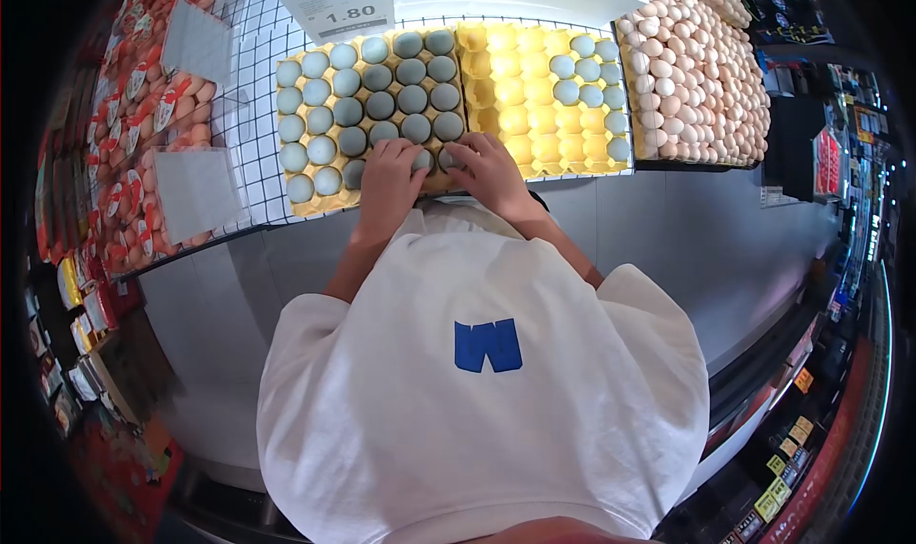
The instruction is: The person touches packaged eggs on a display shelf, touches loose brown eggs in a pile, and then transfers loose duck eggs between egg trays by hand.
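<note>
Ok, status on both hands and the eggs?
Left hand at one bluish egg, right hand at another, near edge of left tray. Right tray partly filled. No obstruction visible.

Smooth eggs point(380, 103), pale blue-green in the left columns and darker grey-green towards the right, sit in rows in a yellowish moulded tray point(334, 202). The tray lies flat, left of the view's middle; two eggs near its front edge are partly covered
</note>
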{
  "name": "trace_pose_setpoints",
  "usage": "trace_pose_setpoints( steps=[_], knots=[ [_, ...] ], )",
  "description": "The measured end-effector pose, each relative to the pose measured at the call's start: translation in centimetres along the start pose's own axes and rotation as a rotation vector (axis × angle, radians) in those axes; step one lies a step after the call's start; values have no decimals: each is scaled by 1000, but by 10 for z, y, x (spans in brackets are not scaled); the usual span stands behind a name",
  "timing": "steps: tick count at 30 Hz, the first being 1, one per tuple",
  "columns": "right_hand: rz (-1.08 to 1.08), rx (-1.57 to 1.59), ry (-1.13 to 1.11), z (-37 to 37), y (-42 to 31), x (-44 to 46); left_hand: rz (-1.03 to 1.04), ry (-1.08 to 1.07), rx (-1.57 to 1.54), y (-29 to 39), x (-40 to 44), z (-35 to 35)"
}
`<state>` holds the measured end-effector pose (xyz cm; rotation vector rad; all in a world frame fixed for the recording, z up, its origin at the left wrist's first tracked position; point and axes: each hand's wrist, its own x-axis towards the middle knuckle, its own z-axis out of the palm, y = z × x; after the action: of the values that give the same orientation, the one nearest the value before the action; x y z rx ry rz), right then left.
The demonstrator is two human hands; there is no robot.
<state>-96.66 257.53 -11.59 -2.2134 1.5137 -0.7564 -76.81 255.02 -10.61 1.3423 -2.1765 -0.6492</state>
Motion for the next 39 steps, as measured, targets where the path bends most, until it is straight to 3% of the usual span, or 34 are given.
trace_pose_setpoints(
  steps=[7,15,19,23,28,39],
  knots=[
    [108,30,176,-34,39,-4,9,67,-54,30,25,9],
    [201,-294,395,-112,138,-21,117,-5,-113,96,100,95],
    [187,-237,297,-133,173,-25,161,0,0,120,137,136],
    [31,-194,225,-129,192,-24,-3,-18,84,136,151,160],
    [-9,-119,204,-132,202,-16,45,60,145,139,158,170],
    [155,2,337,-179,215,-43,35,25,97,143,163,164]
  ],
)
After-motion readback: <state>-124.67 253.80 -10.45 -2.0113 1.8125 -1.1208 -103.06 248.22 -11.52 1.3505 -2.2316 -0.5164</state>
